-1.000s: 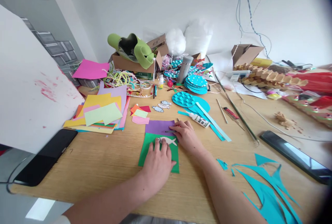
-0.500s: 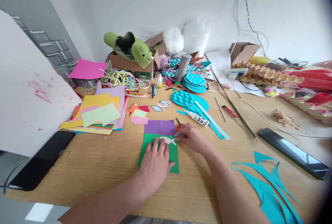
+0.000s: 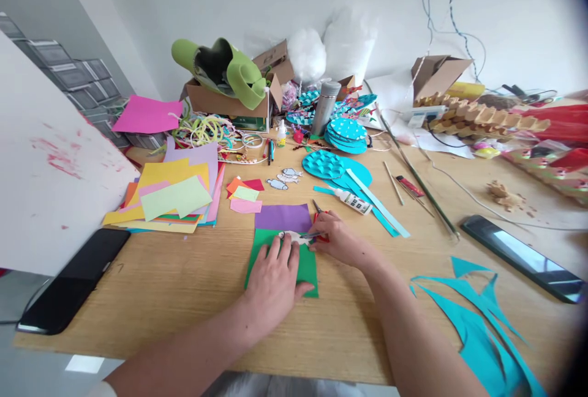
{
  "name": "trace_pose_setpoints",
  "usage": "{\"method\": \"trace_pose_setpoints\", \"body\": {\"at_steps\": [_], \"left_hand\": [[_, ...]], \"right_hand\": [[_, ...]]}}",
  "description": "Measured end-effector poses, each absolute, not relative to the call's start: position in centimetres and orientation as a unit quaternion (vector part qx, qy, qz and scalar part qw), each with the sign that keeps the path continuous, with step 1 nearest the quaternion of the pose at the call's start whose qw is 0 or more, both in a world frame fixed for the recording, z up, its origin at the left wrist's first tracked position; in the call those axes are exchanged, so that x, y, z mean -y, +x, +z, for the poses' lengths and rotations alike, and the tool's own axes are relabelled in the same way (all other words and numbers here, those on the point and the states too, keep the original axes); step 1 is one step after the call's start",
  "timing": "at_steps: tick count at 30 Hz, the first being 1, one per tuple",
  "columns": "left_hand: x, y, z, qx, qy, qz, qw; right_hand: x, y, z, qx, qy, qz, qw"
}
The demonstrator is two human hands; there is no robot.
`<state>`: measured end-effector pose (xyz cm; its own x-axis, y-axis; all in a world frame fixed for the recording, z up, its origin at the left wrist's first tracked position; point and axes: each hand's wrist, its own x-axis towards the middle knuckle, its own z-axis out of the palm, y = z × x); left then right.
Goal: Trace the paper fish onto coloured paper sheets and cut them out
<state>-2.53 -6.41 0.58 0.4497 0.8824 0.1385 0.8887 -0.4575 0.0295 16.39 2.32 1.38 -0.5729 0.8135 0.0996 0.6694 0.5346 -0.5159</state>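
Note:
My left hand (image 3: 274, 268) lies flat on a square of green paper (image 3: 307, 271), fingers slightly spread, fingertips pressing a white fish cutout (image 3: 294, 237) near the paper's top edge. My right hand (image 3: 339, 239) is closed around a thin dark pen (image 3: 310, 236), whose tip meets the fish around its tail. Red-handled scissors (image 3: 316, 207) lie partly beneath the right hand, blades pointing away from me. Purple paper (image 3: 282, 217) sits just beyond the green sheet. Farther off are several small printed fish cutouts (image 3: 278, 184).
Left of my hands are small coloured papers (image 3: 245, 193), a pile of coloured sheets (image 3: 174, 195) and a black phone (image 3: 76, 280). A glue bottle (image 3: 353, 201) and blue discs (image 3: 324, 165) stand beyond my right hand. Blue scraps (image 3: 478, 336) and another phone (image 3: 523, 257) lie right.
The camera view has shifted a little. My left hand remains flat on the green paper; the pen tip in my right hand has moved slightly along the fish's tail.

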Motion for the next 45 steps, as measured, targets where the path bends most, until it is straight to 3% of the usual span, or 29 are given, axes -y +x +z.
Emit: {"method": "trace_pose_setpoints", "body": {"at_steps": [19,29,45], "left_hand": [[6.7,-2.1,0.4,0.524,-0.848,-0.071,0.014],[6.6,-2.2,0.4,0.521,-0.851,-0.062,0.006],[6.6,-2.3,0.4,0.512,-0.857,-0.057,0.009]], "right_hand": [[-2.1,16.3,1.5,0.866,-0.420,0.217,0.163],[-3.1,17.9,2.1,0.780,-0.528,0.209,0.262],[-3.2,17.7,2.0,0.740,-0.569,0.226,0.280]]}}
